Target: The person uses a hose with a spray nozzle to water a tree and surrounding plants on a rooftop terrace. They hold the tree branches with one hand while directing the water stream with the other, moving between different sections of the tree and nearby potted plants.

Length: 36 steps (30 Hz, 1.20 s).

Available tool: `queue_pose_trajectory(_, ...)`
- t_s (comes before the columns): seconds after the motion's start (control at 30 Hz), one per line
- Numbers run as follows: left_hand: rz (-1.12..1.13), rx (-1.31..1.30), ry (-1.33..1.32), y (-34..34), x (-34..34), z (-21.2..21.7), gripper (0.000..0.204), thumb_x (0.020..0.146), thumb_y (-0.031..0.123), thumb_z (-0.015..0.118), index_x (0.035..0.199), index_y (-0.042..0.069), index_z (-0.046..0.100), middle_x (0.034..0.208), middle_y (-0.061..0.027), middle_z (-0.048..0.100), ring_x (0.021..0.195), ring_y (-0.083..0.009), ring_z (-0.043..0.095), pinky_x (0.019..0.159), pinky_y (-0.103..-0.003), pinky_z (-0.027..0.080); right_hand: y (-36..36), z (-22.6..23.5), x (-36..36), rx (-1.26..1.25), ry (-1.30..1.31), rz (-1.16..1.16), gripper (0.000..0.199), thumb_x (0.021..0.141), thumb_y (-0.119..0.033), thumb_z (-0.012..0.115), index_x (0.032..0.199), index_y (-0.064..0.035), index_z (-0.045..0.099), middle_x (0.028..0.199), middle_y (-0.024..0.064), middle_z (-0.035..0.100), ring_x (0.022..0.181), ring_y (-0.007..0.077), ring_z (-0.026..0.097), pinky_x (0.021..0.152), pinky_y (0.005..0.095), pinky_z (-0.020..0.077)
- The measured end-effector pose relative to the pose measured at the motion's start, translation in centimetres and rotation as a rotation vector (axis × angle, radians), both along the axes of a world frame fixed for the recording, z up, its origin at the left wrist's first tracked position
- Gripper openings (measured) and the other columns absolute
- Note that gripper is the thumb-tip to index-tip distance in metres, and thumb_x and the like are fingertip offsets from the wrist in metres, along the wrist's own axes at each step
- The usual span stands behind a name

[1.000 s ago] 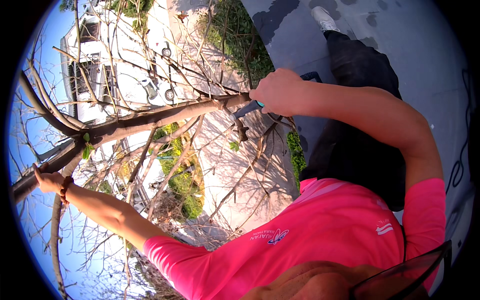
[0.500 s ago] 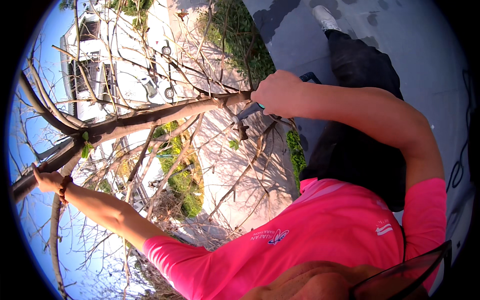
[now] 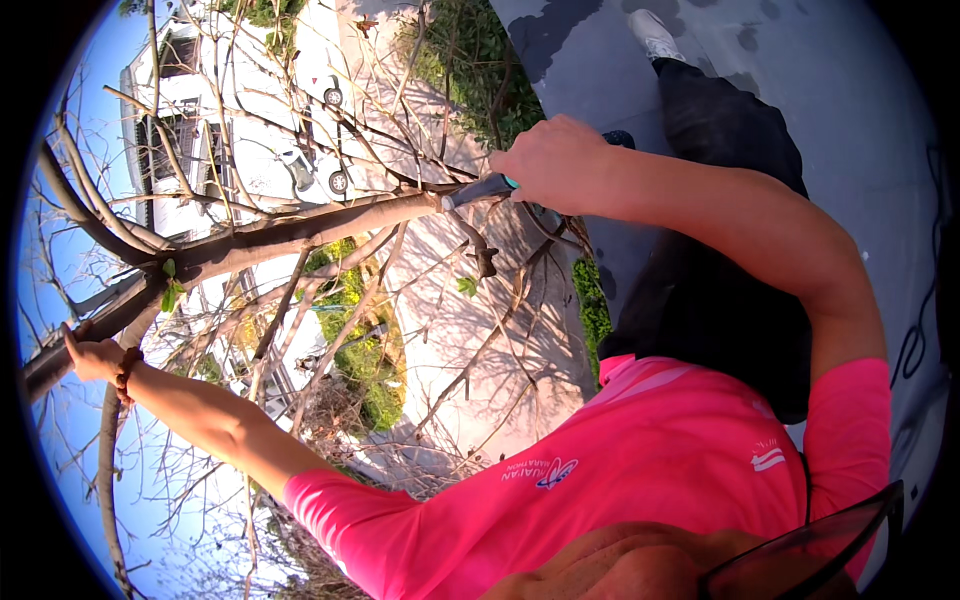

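Sawing branch (image 3: 300, 230) with handsaw (image 3: 480, 188) in right hand (image 3: 555, 160)

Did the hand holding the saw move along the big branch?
No. The right hand with the saw sits at the same spot on the branch, beside the same hanging twig stub.

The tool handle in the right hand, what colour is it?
Teal, on the handle beside the right hand; head view.

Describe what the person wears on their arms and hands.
Both hands are bare, without gloves. The left hand has a dark beaded bracelet at the wrist. The right hand shows nothing worn at the wrist. Both forearms are uncovered; short bright pink sleeves of a sports shirt with a small white mark end above the elbows.
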State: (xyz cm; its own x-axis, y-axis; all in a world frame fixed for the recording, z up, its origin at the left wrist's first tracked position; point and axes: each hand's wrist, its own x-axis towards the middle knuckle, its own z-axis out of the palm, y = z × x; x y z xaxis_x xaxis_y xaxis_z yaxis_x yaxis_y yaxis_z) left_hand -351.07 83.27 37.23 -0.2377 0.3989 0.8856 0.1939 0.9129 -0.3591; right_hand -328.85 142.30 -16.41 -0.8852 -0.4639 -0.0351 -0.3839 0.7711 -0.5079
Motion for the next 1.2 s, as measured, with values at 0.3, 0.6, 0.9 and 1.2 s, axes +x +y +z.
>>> queue_pose_trajectory(0.3, -0.448, 0.916, -0.118, 7.0, 0.3, -4.2, 0.03, 0.082, 0.019, 0.085, 0.078, -0.007, 0.073, 0.075, -0.0156, 0.071, 0.068, -0.0221, 0.064, 0.071, -0.037, 0.055, -1.0, -1.1, 0.5, 0.076, -0.136, 0.119, 0.032, 0.093, -0.032, 0.076, 0.112, -0.0078, 0.067, 0.087, 0.0135, 0.073, 0.089, 0.036, 0.074, 0.073, 0.0516, 0.0553)
queue_pose_trajectory(0.6, -0.53, 0.972, -0.098, 6.9, -0.3, -3.3, 0.032, 0.078, 0.013, 0.088, 0.08, -0.011, 0.068, 0.075, -0.0181, 0.069, 0.068, -0.0258, 0.066, 0.068, -0.038, 0.056, 0.3, -0.9, 0.0, 0.023, 0.051, -0.038, 0.028, 0.091, -0.032, 0.076, 0.103, -0.0074, 0.068, 0.089, 0.0139, 0.074, 0.087, 0.0358, 0.074, 0.073, 0.0486, 0.0565)
queue_pose_trajectory(0.9, -0.447, 0.805, -0.11, 5.5, -0.4, -2.9, 0.029, 0.084, 0.014, 0.082, 0.082, -0.012, 0.071, 0.077, -0.0187, 0.072, 0.068, -0.0238, 0.068, 0.068, -0.036, 0.056, -1.1, -0.7, 0.4, -0.023, -0.018, 0.046, 0.03, 0.091, -0.032, 0.076, 0.105, -0.0068, 0.067, 0.086, 0.0137, 0.074, 0.087, 0.0366, 0.074, 0.071, 0.0492, 0.0563)
queue_pose_trajectory(1.2, -0.496, 0.957, -0.126, 8.0, -0.2, -4.4, 0.032, 0.081, 0.019, 0.085, 0.075, -0.008, 0.069, 0.073, -0.0179, 0.072, 0.069, -0.0218, 0.064, 0.074, -0.037, 0.052, -0.9, -0.6, 1.0, 0.117, -0.144, 0.155, 0.031, 0.092, -0.032, 0.075, 0.11, -0.0085, 0.068, 0.091, 0.0126, 0.075, 0.092, 0.0355, 0.074, 0.076, 0.0495, 0.0557)
